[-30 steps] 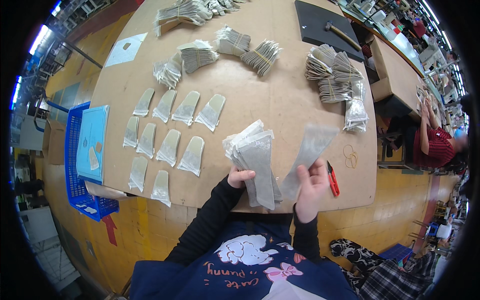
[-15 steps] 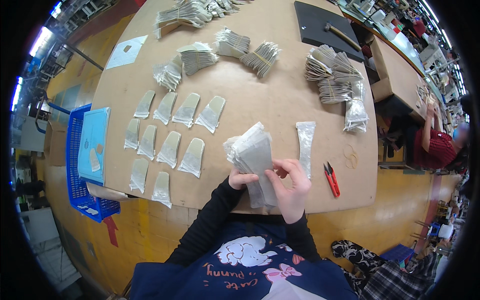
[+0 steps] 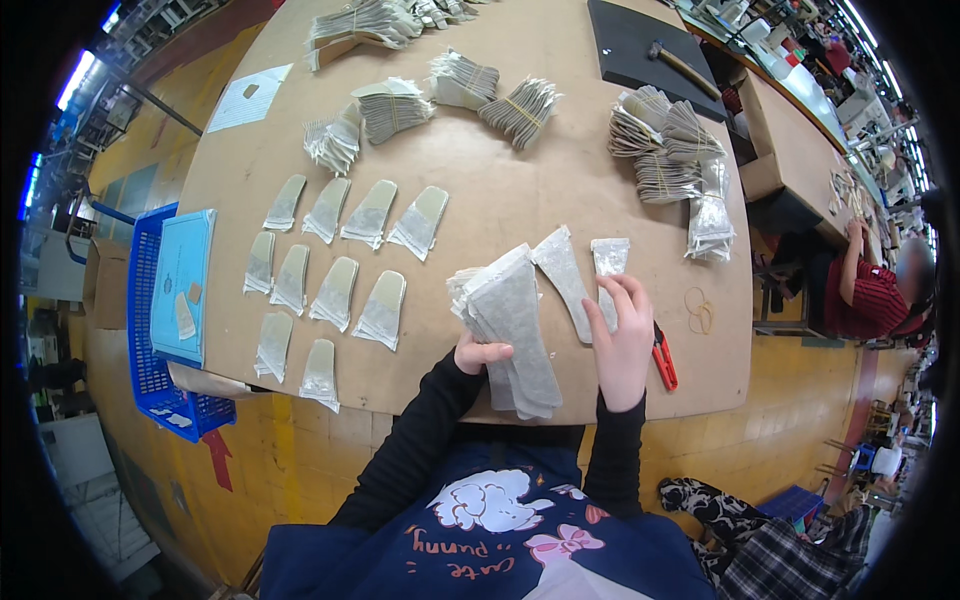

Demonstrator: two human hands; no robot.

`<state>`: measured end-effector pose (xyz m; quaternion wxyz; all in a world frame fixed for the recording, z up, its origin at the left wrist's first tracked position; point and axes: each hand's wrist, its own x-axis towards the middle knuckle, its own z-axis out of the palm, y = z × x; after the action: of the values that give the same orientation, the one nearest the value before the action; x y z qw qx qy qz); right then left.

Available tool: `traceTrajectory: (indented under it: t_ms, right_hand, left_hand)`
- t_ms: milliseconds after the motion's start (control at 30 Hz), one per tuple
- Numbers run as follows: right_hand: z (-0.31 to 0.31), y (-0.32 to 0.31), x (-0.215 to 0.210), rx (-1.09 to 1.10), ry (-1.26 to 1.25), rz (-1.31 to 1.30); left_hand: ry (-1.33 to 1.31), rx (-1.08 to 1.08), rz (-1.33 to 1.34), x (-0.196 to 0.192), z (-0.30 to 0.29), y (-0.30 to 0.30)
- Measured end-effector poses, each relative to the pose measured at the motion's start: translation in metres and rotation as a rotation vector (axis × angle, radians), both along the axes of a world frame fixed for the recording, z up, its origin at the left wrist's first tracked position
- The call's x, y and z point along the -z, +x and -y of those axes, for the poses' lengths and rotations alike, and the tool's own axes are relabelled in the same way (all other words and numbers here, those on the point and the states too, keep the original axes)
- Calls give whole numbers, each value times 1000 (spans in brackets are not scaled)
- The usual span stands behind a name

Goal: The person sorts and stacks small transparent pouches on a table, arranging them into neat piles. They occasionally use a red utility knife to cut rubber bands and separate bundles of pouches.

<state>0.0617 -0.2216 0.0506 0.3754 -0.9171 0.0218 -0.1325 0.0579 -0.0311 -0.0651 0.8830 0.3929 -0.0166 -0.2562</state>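
Note:
My left hand (image 3: pixel 482 354) grips a fanned stack of thin, grey-white curved fabric pieces (image 3: pixel 515 310) near the table's front edge, its thumb on top. A single loose piece (image 3: pixel 562 272) lies slanted just right of the stack. Beside that, another single piece (image 3: pixel 610 256) has its lower part hidden under my right hand (image 3: pixel 625 345). The fingers of this hand are apart, with the thumb at the slanted piece's edge and the fingertips over the other piece. Red-handled thread snips (image 3: pixel 665 362) lie right of it, partly covered.
Small stacks of cut pieces (image 3: pixel 334 293) lie in rows on the left. Banded bundles (image 3: pixel 395 110) stand farther back, with more bundles (image 3: pixel 668 180) at right. Rubber bands (image 3: pixel 699 311), a hammer (image 3: pixel 685 70) on a black board (image 3: pixel 630 45), and a blue basket (image 3: pixel 145 290) are around. A co-worker sits at right.
My right hand has moved from the stack to the right, over the single piece there. A slanted piece now lies apart from the stack. My left hand still grips the stack.

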Motion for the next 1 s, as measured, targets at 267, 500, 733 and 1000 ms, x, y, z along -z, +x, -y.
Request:
traceTrajectory:
  t_ms: [267,500,733,1000]
  right_hand:
    - [-33,-31,-5,-145,352,-119]
    - [9,-30,13,207,817,-125]
    - [-2,-32,23,54,321,-142]
    - [-41,-36,8,-75,385,-51]
  left_hand:
    - [129,-29,-8,-4,-2,0]
    - [72,-18,2,10,-2,-1]
    - [102,-41,-16,6,-2,-3]
    - [-2,19,52,6,-3,5]
